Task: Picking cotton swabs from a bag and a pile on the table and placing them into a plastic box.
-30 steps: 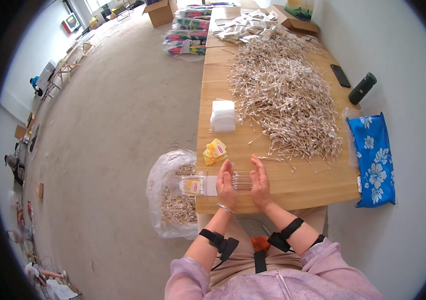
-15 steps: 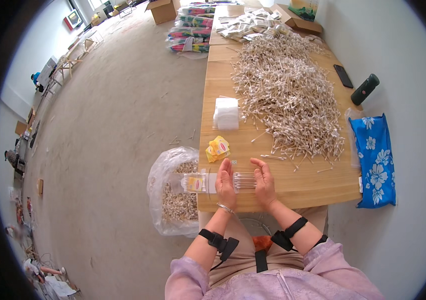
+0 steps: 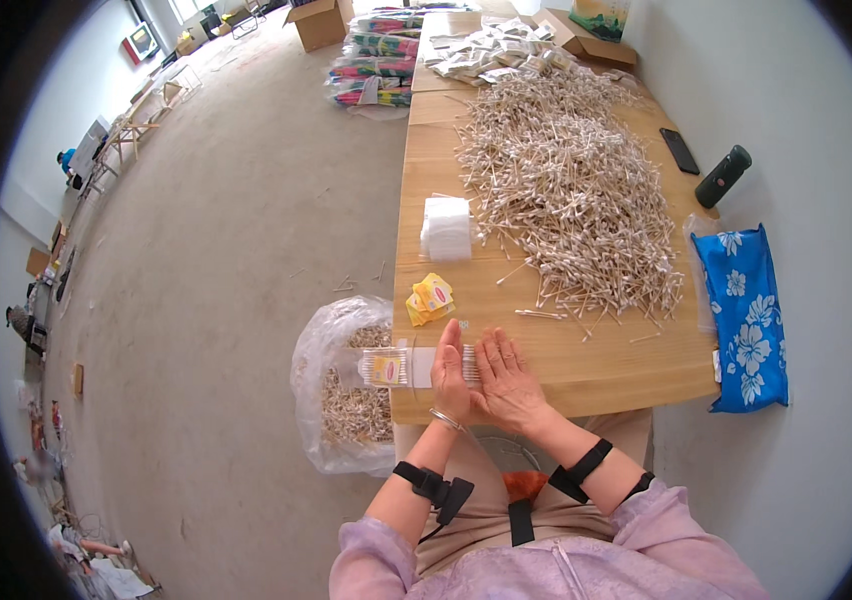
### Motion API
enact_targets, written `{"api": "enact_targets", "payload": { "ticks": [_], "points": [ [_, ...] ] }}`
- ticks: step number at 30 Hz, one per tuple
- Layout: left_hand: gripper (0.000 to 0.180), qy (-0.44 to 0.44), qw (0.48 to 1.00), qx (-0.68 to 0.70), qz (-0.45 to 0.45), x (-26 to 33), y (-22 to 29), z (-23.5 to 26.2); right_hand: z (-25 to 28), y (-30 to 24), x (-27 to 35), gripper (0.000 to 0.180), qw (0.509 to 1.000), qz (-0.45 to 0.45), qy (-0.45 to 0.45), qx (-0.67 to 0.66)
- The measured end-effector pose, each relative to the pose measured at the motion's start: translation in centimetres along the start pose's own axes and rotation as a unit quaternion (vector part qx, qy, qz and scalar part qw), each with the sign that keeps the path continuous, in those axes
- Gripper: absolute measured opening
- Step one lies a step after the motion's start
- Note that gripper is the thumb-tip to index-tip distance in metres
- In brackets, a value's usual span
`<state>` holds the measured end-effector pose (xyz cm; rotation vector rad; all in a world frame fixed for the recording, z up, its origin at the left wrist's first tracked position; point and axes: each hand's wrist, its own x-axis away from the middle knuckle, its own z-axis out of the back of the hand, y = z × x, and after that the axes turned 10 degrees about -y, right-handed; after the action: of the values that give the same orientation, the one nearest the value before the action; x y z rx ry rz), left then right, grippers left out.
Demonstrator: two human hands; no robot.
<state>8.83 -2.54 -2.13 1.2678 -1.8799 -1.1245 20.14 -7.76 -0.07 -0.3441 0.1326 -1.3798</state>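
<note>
A row of cotton swabs (image 3: 471, 365) lies on the table between my hands, only its left end showing. My left hand (image 3: 451, 375) stands on edge at the row's left end, fingers stretched out and pointing forward. Over the rest of the swabs lies my right hand (image 3: 513, 382), flat and palm down, its fingers straight. Beside my left hand, at the table's left edge, is a clear packet (image 3: 384, 367) with swabs and a yellow card in it. Several yellow cards (image 3: 431, 298) lie just beyond, with a stack of clear plastic sleeves (image 3: 445, 228) farther away.
A large heap of loose swabs (image 3: 576, 190) covers the table's far part, with packed bags (image 3: 496, 50) behind it. At right are a phone (image 3: 679, 151), a dark bottle (image 3: 723, 177) and a blue flowered pouch (image 3: 746, 320). A clear sack (image 3: 311, 400) of swabs stands at left.
My right hand has turned from on edge to flat and moved left over the swab row, covering most of it. My left hand stays nearly in place.
</note>
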Motion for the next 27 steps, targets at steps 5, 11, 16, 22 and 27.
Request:
{"api": "enact_targets", "payload": {
  "ticks": [5, 11, 16, 22, 27],
  "points": [
    [0.062, -0.032, 0.999, -0.005, 0.000, -0.2, 0.0, 0.9, -0.2, 0.0, 0.8, 0.090, 0.996, 0.004, -0.050, 0.076],
    [0.062, -0.011, 1.000, 0.024, 0.000, -0.5, -0.3, 1.1, 0.2, -0.4, 1.2, 0.088, 0.997, 0.019, -0.042, 0.062],
    [0.061, -0.011, 1.000, 0.012, -0.005, -0.2, 0.2, 0.3, 0.2, -0.1, 1.2, 0.087, 0.997, 0.016, -0.042, 0.064],
    [0.059, -0.005, 1.000, 0.024, -0.012, -0.3, 0.0, 0.6, 0.6, 0.0, 0.4, 0.087, 0.996, 0.008, -0.051, 0.073],
    [0.057, 0.003, 1.000, 0.021, -0.014, -0.2, 0.1, 0.3, 0.3, 0.0, 0.7, 0.086, 0.996, 0.016, -0.029, 0.086]
  ]
}}
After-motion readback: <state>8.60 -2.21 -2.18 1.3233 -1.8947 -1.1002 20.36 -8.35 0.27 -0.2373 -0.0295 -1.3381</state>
